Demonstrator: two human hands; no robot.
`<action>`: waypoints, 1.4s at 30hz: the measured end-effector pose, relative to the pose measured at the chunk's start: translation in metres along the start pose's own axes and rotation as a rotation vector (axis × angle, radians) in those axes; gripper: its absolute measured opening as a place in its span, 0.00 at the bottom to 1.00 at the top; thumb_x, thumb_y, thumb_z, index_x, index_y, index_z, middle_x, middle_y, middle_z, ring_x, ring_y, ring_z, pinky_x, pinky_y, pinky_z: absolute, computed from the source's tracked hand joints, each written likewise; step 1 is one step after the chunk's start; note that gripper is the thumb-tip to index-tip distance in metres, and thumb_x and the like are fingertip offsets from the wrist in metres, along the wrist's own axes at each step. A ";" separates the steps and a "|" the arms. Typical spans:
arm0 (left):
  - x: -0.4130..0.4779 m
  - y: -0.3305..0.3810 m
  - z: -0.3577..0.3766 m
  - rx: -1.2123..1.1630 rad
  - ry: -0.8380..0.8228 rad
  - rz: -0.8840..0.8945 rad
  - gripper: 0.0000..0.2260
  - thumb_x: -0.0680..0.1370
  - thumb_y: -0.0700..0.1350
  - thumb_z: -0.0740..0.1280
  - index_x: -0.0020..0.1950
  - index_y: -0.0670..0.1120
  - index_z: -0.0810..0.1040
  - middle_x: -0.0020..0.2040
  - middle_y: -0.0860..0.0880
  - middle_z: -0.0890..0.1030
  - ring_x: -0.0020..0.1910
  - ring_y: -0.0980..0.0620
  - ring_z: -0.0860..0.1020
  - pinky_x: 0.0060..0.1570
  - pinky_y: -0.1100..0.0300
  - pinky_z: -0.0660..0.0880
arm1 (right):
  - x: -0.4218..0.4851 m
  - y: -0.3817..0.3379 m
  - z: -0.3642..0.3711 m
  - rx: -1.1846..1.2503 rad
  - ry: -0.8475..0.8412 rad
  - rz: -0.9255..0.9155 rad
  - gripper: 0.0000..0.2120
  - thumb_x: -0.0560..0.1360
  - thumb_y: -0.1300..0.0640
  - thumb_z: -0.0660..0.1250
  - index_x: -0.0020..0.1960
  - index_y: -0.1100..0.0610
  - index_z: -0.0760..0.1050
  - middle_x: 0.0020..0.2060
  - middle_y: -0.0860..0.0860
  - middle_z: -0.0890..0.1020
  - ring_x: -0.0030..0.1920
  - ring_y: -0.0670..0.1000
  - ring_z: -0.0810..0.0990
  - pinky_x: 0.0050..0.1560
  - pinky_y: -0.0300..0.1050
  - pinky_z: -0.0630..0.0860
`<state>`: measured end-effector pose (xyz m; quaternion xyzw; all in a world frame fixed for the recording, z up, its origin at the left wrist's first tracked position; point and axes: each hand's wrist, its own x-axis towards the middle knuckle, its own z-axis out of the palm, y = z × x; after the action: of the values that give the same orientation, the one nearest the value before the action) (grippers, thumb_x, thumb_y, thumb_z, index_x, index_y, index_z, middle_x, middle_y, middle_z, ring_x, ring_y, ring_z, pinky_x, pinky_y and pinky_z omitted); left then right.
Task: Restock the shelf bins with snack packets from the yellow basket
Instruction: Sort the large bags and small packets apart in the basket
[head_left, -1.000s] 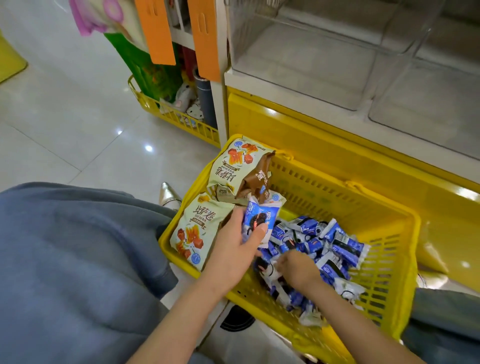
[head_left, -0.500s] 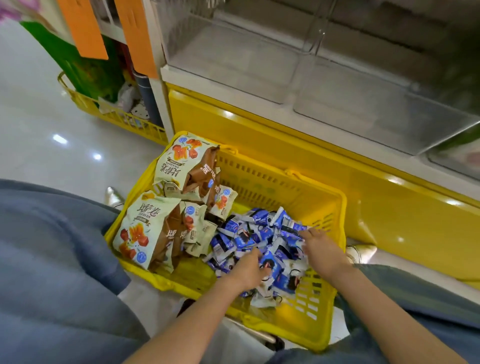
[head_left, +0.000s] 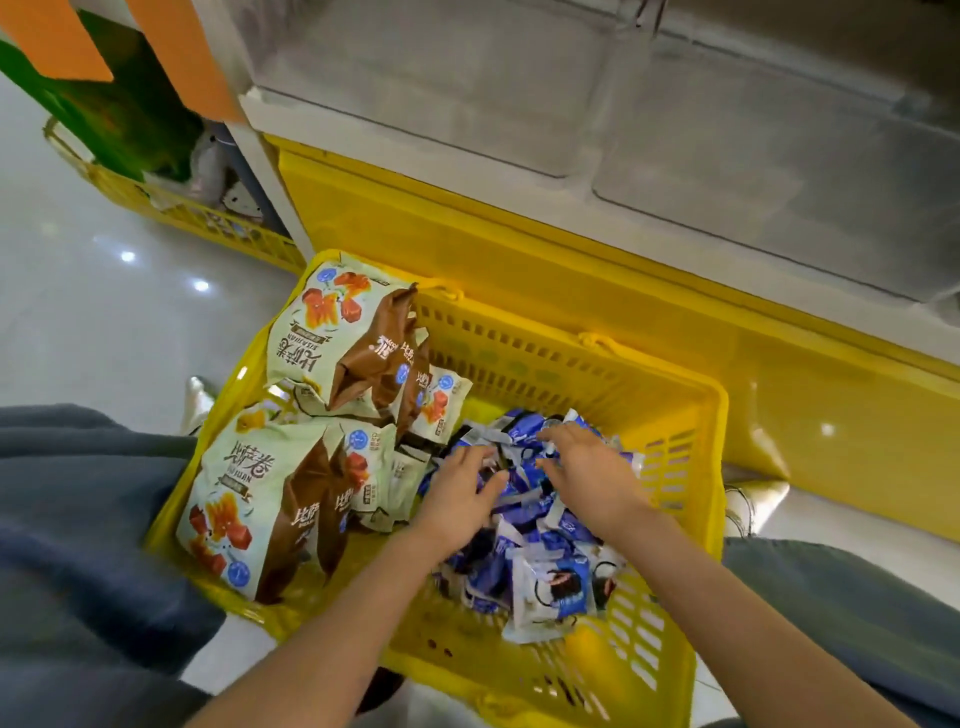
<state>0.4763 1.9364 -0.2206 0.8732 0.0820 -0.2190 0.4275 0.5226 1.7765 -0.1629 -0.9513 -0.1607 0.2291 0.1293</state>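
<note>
Obs., standing beside the person at the shelf. Clear shelf bins (head_left: 753, 171) run along the top of the unit; the ones in view show bare floors, so restocking looks barely begun. Below them is the yellow base panel (head_left: 597, 280), and the yellow basket (head_left: 545, 332) sits on the floor close against it, probably to keep the lift from basket to bin short. A second basket (head_left: 208, 223) stands further left, under the neighbouring unit. Inside the near basket the stock is sorted by kind: large green-and-brown bags (head_left: 249, 499) are stacked at the left end, and small blue-and-white packets (head_left: 540, 561) are heaped loose at the right. Both hands are down on that heap. The left hand (head_left: 457, 499) comes in from the bag side, the right hand (head_left: 592, 467) from the far side, fingers (head_left: 558, 434) spread apart and lying over the wrappers. No closed grasp shows on either; the palms hide whatever lies beneath them. Judgement: the two-sided placement suits raking many small slippery packets into one double handful. Loose packets spilling on the lift is the obvious risk.
</note>
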 end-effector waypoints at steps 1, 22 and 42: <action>0.009 -0.005 -0.002 -0.001 -0.016 -0.036 0.21 0.80 0.53 0.58 0.71 0.48 0.64 0.67 0.48 0.67 0.66 0.49 0.67 0.64 0.57 0.63 | 0.010 -0.002 0.006 0.031 -0.033 -0.024 0.19 0.80 0.53 0.59 0.70 0.55 0.65 0.66 0.52 0.70 0.62 0.53 0.73 0.58 0.45 0.70; 0.069 -0.038 0.023 -0.041 -0.157 -0.311 0.30 0.72 0.49 0.72 0.68 0.42 0.63 0.63 0.43 0.73 0.62 0.44 0.72 0.60 0.53 0.69 | 0.092 0.007 0.052 0.050 -0.171 0.049 0.16 0.80 0.53 0.58 0.65 0.58 0.66 0.60 0.58 0.75 0.61 0.59 0.71 0.55 0.50 0.70; -0.015 0.024 -0.012 -1.050 -0.164 -0.437 0.18 0.80 0.54 0.57 0.67 0.47 0.70 0.61 0.46 0.78 0.59 0.48 0.77 0.63 0.48 0.70 | 0.010 -0.003 -0.007 0.608 -0.111 0.063 0.18 0.79 0.55 0.61 0.30 0.54 0.71 0.28 0.51 0.72 0.31 0.46 0.67 0.34 0.39 0.64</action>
<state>0.4747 1.9319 -0.1902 0.4866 0.3247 -0.2992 0.7538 0.5333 1.7816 -0.1596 -0.8595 -0.0619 0.3222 0.3919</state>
